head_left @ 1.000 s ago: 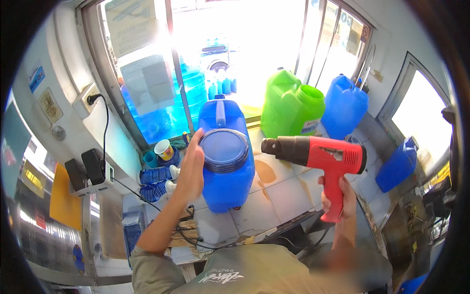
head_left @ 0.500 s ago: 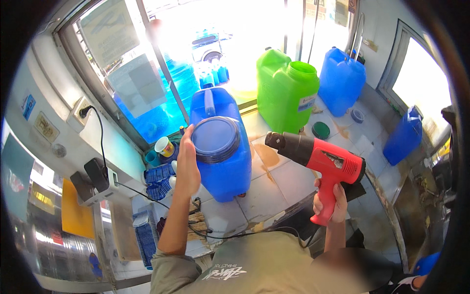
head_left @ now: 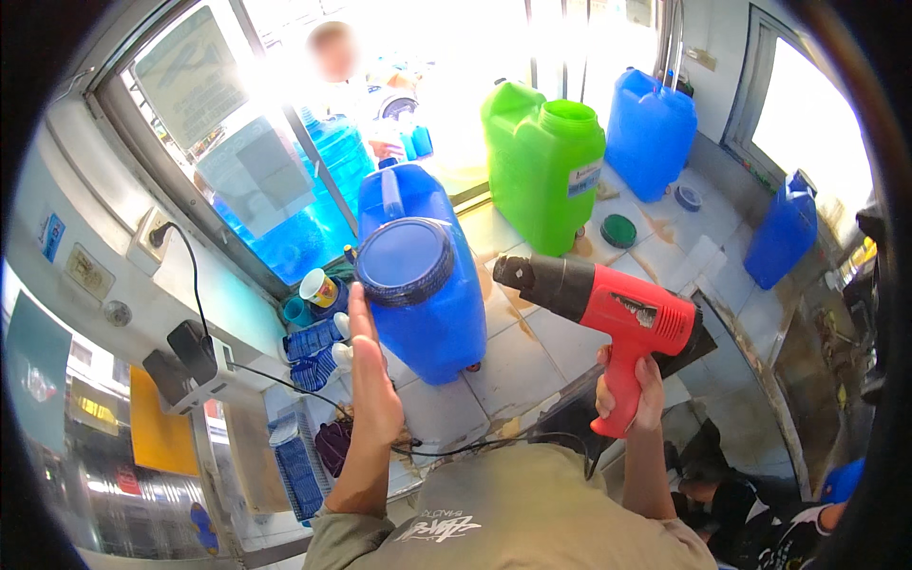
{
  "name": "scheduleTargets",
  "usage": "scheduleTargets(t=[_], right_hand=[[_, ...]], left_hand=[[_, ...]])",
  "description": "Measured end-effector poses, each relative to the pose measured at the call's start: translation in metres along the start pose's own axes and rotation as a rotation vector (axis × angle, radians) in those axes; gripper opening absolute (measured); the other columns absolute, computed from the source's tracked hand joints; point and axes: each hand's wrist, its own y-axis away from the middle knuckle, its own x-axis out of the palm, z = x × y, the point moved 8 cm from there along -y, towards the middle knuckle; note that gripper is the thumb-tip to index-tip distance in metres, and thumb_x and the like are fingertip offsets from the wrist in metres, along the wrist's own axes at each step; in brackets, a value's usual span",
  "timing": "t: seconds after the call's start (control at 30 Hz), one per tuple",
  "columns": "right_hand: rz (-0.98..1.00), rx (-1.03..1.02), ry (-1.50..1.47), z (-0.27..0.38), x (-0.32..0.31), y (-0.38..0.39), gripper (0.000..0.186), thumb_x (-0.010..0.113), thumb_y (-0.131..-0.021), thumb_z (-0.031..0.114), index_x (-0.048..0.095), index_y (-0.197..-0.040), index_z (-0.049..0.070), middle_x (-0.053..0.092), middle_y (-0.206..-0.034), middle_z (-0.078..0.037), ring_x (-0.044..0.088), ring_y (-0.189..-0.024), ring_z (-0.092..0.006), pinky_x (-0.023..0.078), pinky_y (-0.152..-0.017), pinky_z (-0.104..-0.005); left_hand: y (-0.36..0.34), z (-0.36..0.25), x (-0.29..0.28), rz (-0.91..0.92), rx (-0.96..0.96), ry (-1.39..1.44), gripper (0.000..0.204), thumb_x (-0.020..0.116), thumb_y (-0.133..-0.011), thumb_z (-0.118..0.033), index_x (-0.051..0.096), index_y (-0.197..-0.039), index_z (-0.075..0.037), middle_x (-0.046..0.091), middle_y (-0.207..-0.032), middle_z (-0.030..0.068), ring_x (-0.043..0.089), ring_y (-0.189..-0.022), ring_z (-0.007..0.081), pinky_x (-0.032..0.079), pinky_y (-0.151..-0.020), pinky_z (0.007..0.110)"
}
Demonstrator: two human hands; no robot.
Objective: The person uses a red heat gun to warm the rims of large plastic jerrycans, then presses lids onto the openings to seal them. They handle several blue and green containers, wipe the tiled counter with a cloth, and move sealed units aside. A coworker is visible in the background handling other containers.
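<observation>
My right hand (head_left: pixel 650 397) grips a red heat gun (head_left: pixel 622 370) by its handle. Its black and metal nozzle points left toward a blue water jug (head_left: pixel 437 337) and stays apart from it. On the jug's near end sits a wide round blue screw cap (head_left: pixel 407 255) with a dark, ribbed rim. My left hand (head_left: pixel 376 399) is held upright, fingers straight and together, palm turned toward the jug. Its fingertips reach the left edge of the cap; whether they touch it, I cannot tell.
An uncapped green jug (head_left: pixel 541 180) stands behind, with a green lid (head_left: pixel 617 231) beside it. Blue jugs (head_left: pixel 651 133) stand farther right. The gun's black cord (head_left: pixel 475 443) crosses near my body to the left. A person (head_left: pixel 334 71) is outside by the window.
My left hand has dropped from beside the cap to a lower place near its left edge. The heat gun has shifted slightly left. A person has come into view outside.
</observation>
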Motion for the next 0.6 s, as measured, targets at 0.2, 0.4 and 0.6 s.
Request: scheduleTargets(t=[0.2, 0.4, 0.6], right_hand=[[-0.035, -0.026, -0.001, -0.008, 0.005, 0.006, 0.06, 0.053, -0.107, 0.039, 0.039, -0.14, -0.009, 0.057, -0.115, -0.023, 0.059, -0.052, -0.0191, 0.052, -0.042, -0.0326], [-0.05, -0.04, 0.062, -0.004, 0.013, 0.01, 0.059, 0.057, -0.103, 0.037, 0.042, -0.138, -0.009, 0.061, -0.115, -0.025, 0.062, -0.052, -0.0208, 0.051, -0.042, -0.0329], [0.017, -0.081, 0.339, 0.036, 0.045, 0.018, 0.063, 0.061, -0.102, 0.037, 0.041, -0.141, -0.008, 0.061, -0.117, -0.027, 0.062, -0.056, -0.0197, 0.052, -0.046, -0.0314]], left_hand=[[0.004, -0.004, 0.013, 0.037, -0.073, -0.144, 0.091, 0.006, -0.106, -0.065, 0.002, -0.162, 0.007, 0.001, -0.172, 0.0229, 0.0, -0.16, 0.0289, -0.002, -0.128, 0.04], [0.006, -0.01, -0.003, 0.029, 0.028, -0.057, 0.075, 0.016, -0.113, -0.045, -0.004, -0.16, 0.01, -0.005, -0.172, 0.0224, -0.005, -0.16, 0.0286, 0.0, -0.128, 0.04], [0.066, 0.009, -0.004, 0.253, 0.004, 0.059, 0.084, 0.022, -0.11, -0.054, 0.0, -0.161, 0.008, 0.001, -0.172, 0.0234, 0.0, -0.16, 0.0313, -0.001, -0.128, 0.042]])
